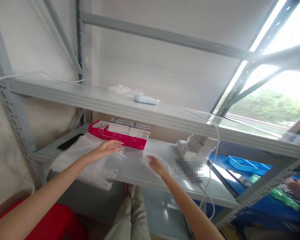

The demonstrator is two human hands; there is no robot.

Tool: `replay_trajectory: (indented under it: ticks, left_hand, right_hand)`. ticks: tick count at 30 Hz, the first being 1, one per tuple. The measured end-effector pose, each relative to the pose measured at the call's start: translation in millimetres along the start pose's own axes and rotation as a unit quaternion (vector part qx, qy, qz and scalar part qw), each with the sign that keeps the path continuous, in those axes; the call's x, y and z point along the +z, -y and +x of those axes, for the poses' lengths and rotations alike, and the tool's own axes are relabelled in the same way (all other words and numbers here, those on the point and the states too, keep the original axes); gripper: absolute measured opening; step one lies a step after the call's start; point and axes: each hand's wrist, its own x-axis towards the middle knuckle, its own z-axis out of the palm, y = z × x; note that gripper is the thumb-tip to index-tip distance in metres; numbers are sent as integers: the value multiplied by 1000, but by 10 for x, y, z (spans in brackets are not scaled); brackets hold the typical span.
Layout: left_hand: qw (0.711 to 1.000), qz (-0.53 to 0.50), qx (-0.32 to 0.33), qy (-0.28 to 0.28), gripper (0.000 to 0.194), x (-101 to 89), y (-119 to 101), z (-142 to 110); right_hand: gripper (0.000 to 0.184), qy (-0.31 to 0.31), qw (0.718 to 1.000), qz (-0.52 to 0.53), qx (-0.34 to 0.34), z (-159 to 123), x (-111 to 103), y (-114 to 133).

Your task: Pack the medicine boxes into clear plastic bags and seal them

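Note:
My left hand (107,148) lies flat with fingers stretched out on a stack of clear plastic bags (87,160) on the lower shelf (215,190). My right hand (157,166) is closed on the edge of a single clear plastic bag (152,160) lying on the shelf in front of me. Just behind my hands is a row of red and white boxes (122,134).
A white handheld device (146,99) with a cable lies on the upper shelf (90,96). A black phone (70,141) rests at the far left. A white packet pile (195,146) sits to the right, near blue trays (245,164). Red stool (57,220) below.

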Motion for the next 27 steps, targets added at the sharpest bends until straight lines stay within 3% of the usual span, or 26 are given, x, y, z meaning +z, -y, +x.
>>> replay_trajectory:
  ticks: [3, 5, 7, 9, 11, 13, 15, 19, 23, 27]
  left_hand:
    - [998, 53, 21, 24, 52, 286, -129, -43]
    - [992, 113, 49, 18, 64, 514, -256, -42]
    - [981, 166, 99, -10, 74, 744, -418, -30]
    - [968, 197, 151, -43, 71, 936, -591, -23]
    - [955, 223, 184, -68, 54, 1071, -743, -29]
    - [942, 252, 205, -87, 40, 1156, -858, -50]
    - [932, 266, 222, -105, 38, 1214, -942, -81]
    - [925, 268, 232, -139, 46, 1337, -1070, -161]
    - [915, 312, 229, -115, 25, 1450, -1148, -263]
    - [901, 347, 217, -147, 12, 1447, -1111, -330]
  right_hand:
    - [41, -27, 979, 202, 1, -185, -171, 357]
    - [41, -32, 928, 372, 5, -355, -290, 634]
    - [38, -17, 892, 452, 7, -521, -388, 876]
    - [34, -6, 881, 473, -5, -665, -461, 1045]
    - [32, -14, 876, 481, -26, -787, -519, 1145]
    - [34, -23, 876, 480, -42, -894, -575, 1208]
    - [39, -16, 881, 469, -60, -988, -632, 1263]
    - [43, 7, 885, 456, -97, -1154, -694, 1347]
    - [42, 10, 884, 458, -96, -1274, -677, 1336]
    - [40, 23, 881, 465, -78, -1296, -703, 1272]
